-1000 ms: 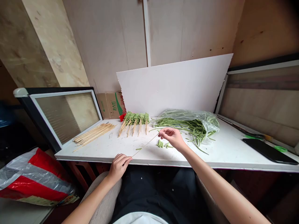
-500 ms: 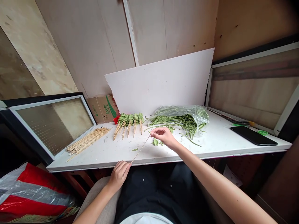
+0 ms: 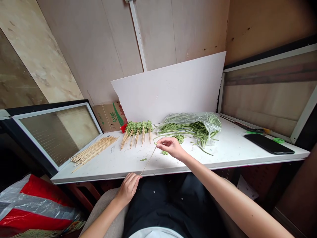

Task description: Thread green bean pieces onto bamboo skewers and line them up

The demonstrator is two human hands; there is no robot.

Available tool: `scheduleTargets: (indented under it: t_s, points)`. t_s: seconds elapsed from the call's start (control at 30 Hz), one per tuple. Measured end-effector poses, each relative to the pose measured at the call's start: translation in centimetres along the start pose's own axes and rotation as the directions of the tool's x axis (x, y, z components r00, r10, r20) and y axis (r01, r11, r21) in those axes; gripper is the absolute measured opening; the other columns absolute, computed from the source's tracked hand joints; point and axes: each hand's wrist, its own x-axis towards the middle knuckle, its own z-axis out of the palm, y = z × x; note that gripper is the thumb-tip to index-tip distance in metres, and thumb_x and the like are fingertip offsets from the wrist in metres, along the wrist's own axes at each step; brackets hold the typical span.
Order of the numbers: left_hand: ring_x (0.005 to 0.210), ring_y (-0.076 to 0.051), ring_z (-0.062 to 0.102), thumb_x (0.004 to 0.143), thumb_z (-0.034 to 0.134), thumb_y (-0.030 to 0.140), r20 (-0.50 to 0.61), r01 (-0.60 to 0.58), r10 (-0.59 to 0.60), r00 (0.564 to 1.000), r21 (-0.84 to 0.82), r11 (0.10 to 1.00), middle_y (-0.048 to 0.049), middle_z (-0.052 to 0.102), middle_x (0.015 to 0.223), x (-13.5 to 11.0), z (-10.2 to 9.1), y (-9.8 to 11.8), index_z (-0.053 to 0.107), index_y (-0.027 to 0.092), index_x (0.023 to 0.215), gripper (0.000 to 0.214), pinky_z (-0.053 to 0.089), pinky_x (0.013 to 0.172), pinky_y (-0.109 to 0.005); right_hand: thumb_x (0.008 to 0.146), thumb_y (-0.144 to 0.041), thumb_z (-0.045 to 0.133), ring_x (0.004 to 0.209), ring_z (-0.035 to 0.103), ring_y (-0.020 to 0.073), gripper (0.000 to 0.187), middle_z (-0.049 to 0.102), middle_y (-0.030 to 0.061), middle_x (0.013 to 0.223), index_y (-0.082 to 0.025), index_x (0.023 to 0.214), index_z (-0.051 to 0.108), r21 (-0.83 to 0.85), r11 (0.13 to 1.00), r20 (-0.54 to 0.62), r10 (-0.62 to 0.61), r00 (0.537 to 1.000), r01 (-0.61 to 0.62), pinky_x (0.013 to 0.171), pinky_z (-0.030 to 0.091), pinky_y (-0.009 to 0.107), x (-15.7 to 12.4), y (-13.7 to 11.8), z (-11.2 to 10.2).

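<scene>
My left hand [image 3: 128, 187] is closed around the lower end of a thin bamboo skewer [image 3: 148, 162] at the table's front edge. At the skewer's upper tip, my right hand [image 3: 170, 147] pinches a short piece of green bean [image 3: 156, 143]. Whether the tip has gone into the piece is too small to tell. Cut bean pieces [image 3: 164, 152] lie partly hidden beneath my right hand, with another small pile [image 3: 178, 138] behind it. A single cut piece [image 3: 143, 160] rests on the tabletop left of the skewer.
Loose skewers [image 3: 95, 149] lie at the left of the white table [image 3: 119, 165]. Filled bean skewers [image 3: 138, 127] are stacked at the back. Long beans [image 3: 185, 128] spill from a clear plastic bag [image 3: 210, 120]. A phone [image 3: 269, 143] and scissors [image 3: 252, 129] are on the right.
My right hand has shifted slightly left with the bean piece at the skewer's tip. My left hand keeps its hold on the skewer, and the view has moved a little.
</scene>
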Motion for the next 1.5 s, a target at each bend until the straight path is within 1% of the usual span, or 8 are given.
scheduleTargets:
  t_s: [0.1,0.23,0.4,0.63,0.83,0.93,1.13,1.5]
  points:
    - [0.084,-0.023,0.065,0.105,0.044,0.011,-0.012,-0.005,0.005,1.0,-0.004,1.0,-0.0071,0.069,0.092,0.1,-0.1,0.2,0.064,0.022,0.113,0.024,0.051,0.078,-0.039,0.078,-0.054,0.084,0.072,0.064,0.0186,0.036,0.074,0.0064,0.083,-0.019,0.084,0.079,0.001,1.0,0.04,0.001,0.999,-0.001,0.062,0.051,0.03,-0.3,0.2,0.9]
    - [0.083,-0.023,0.065,0.105,0.044,0.011,-0.03,-0.001,0.001,1.0,-0.003,1.0,-0.0067,0.069,0.091,0.3,-0.2,0.4,0.064,0.023,0.111,0.024,0.051,0.078,-0.039,0.082,-0.053,0.082,0.076,0.065,0.0202,0.033,0.074,0.0061,0.083,-0.02,0.084,0.079,-0.007,1.0,0.097,-0.014,0.995,0.015,0.069,0.052,0.032,-0.7,0.8,2.3]
    - [0.084,-0.023,0.065,0.106,0.043,0.012,-0.029,-0.002,0.002,1.0,-0.005,1.0,-0.0067,0.069,0.091,0.3,-0.1,0.7,0.063,0.022,0.109,0.023,0.051,0.079,-0.039,0.083,-0.057,0.079,0.076,0.065,0.0201,0.036,0.075,0.0059,0.082,-0.02,0.084,0.079,-0.075,0.996,0.084,-0.035,0.996,0.041,0.069,0.051,0.031,-1.3,2.0,3.4]
    - [0.084,-0.02,0.064,0.106,0.042,0.012,-0.063,0.011,-0.013,0.998,-0.024,1.0,-0.0064,0.068,0.09,0.7,0.0,1.3,0.063,0.019,0.107,0.023,0.05,0.08,-0.036,0.087,-0.057,0.076,0.077,0.065,0.0186,0.04,0.075,0.0057,0.083,-0.018,0.087,0.078,-0.086,0.996,0.155,0.029,0.988,-0.015,0.071,0.05,0.03,-2.4,3.2,5.4]
    - [0.08,-0.018,0.064,0.105,0.047,0.013,-0.073,0.043,-0.043,0.996,-0.006,0.999,-0.004,0.067,0.085,1.4,-0.4,1.5,0.065,0.019,0.098,0.021,0.049,0.078,-0.032,0.088,-0.057,0.074,0.08,0.064,0.0186,0.039,0.074,0.0057,0.088,-0.018,0.088,0.075,-0.126,0.989,0.097,0.087,0.991,-0.074,0.072,0.048,0.03,-2.1,3.4,4.6]
    - [0.075,-0.017,0.062,0.105,0.046,0.015,-0.06,0.047,-0.047,0.997,0.002,0.999,-0.0027,0.065,0.08,1.6,-0.4,1.6,0.064,0.02,0.09,0.023,0.047,0.075,-0.03,0.09,-0.059,0.07,0.08,0.062,0.0181,0.041,0.071,0.0048,0.088,-0.018,0.089,0.072,-0.138,0.986,0.118,0.111,0.987,-0.095,0.072,0.047,0.03,-2.0,3.5,4.3]
    - [0.067,-0.016,0.054,0.105,0.041,0.013,-0.04,0.03,-0.029,0.999,0.012,0.999,-0.0012,0.057,0.072,2.2,-0.5,2.5,0.057,0.02,0.079,0.031,0.042,0.069,-0.029,0.096,-0.061,0.063,0.085,0.059,0.0182,0.042,0.066,0.0037,0.09,-0.019,0.094,0.068,-0.167,0.985,0.159,0.075,0.984,-0.048,0.078,0.045,0.03,-1.7,3.1,3.8]
    - [0.066,-0.016,0.053,0.106,0.038,0.014,-0.005,0.006,-0.006,1.0,0.005,1.0,-0.0013,0.057,0.072,1.8,-0.2,2.5,0.054,0.02,0.08,0.031,0.041,0.067,-0.029,0.094,-0.061,0.065,0.087,0.06,0.019,0.042,0.067,0.0042,0.092,-0.019,0.094,0.068,-0.157,0.987,0.176,0.074,0.982,-0.046,0.079,0.046,0.031,-0.9,3.2,2.5]
